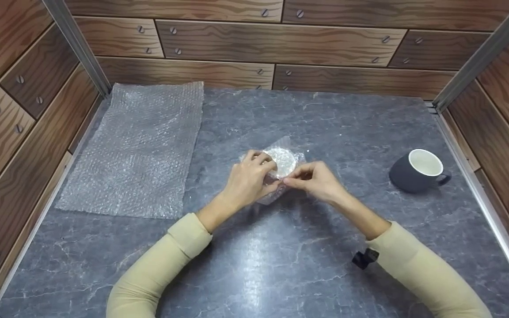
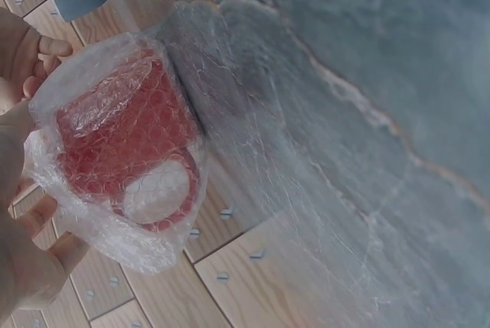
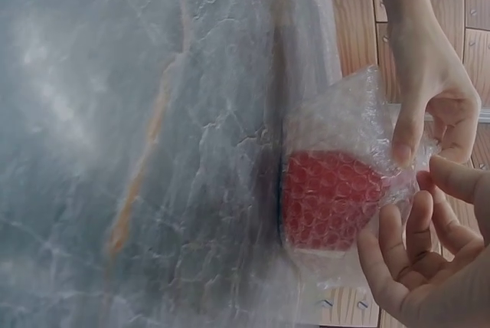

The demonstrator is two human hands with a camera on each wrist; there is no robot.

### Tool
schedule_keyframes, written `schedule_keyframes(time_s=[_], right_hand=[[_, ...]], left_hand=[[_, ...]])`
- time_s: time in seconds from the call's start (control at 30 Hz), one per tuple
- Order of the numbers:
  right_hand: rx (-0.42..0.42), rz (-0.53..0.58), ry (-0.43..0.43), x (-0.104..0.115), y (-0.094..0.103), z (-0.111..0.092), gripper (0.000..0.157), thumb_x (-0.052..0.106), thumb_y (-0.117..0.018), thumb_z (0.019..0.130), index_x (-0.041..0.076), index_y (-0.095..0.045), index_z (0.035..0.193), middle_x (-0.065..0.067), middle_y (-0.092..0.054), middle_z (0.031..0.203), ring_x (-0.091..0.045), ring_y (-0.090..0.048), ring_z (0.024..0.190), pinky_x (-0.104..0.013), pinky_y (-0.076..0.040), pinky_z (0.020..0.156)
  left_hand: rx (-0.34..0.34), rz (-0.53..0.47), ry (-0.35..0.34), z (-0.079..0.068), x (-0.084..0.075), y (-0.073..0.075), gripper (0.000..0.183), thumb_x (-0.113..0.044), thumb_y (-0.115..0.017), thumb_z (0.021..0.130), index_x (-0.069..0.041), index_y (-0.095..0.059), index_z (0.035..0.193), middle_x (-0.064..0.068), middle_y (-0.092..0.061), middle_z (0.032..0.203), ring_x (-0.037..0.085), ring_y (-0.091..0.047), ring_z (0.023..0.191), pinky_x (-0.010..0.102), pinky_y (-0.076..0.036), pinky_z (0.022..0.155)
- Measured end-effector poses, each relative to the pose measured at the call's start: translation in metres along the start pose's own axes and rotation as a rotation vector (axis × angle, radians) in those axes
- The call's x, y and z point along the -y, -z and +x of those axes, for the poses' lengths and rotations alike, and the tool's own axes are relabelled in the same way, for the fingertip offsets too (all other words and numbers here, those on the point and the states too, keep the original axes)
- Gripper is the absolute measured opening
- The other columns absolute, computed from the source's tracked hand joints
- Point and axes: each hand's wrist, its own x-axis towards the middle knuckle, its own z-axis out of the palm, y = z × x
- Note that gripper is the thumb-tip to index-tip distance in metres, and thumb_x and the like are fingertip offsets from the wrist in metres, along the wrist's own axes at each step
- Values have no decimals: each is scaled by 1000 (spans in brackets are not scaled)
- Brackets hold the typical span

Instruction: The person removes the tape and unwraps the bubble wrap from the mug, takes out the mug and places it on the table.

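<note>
A red mug stands wrapped in bubble wrap at the middle of the table, its handle showing through the plastic in the left wrist view. My left hand holds the wrapped mug from the left, fingers bent over the top and thumb low on the near side. From the right, my right hand pinches a gathered edge of the wrap between thumb and index finger, close to the left thumb. Crumpled wrap covers the mug's top.
A flat sheet of bubble wrap lies on the left of the marbled table. At the right stands a dark grey mug with a white inside. Wood-patterned walls enclose the left, back and right sides.
</note>
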Motion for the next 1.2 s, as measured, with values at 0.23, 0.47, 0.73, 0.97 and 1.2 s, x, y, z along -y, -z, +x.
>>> schedule_keyframes(time_s=[0.23,0.47,0.73,0.97,1.2], right_hand=[[-38,-6,113,-10,-4,-1,15,9,-85,87,-2,-80,96,-3,-75,86,-5,-61,71,-15,-52,63],[-46,-40,140,-13,-7,-3,14,10,-82,90,-2,-78,95,-12,-72,92,-8,-61,79,-15,-53,71],[30,-25,73,-7,-2,-5,18,13,-78,93,-2,-77,101,-6,-70,95,-13,-61,83,-18,-53,73],[46,69,-1,-5,2,-3,24,17,-80,93,-4,-76,104,8,-69,86,-8,-57,76,-17,-48,61],[35,126,4,-8,4,-1,24,15,-79,93,-5,-74,104,9,-68,84,-7,-59,75,-19,-51,65]], left_hand=[[7,-4,-1,0,0,0,30,-43,-85,85,-18,-75,99,-3,-76,111,24,-68,114,40,-67,64],[27,-1,12,1,0,0,32,-45,-85,85,-19,-75,100,-2,-76,114,25,-68,115,42,-67,65],[36,-11,13,1,-1,1,31,-43,-85,85,-18,-75,101,-1,-76,114,26,-68,115,42,-67,66],[36,-26,13,0,0,3,32,-44,-85,86,-18,-75,102,-1,-76,115,25,-68,116,41,-67,68],[52,-41,5,-1,2,4,37,-49,-82,89,-17,-74,106,0,-75,118,25,-67,118,38,-67,69]])
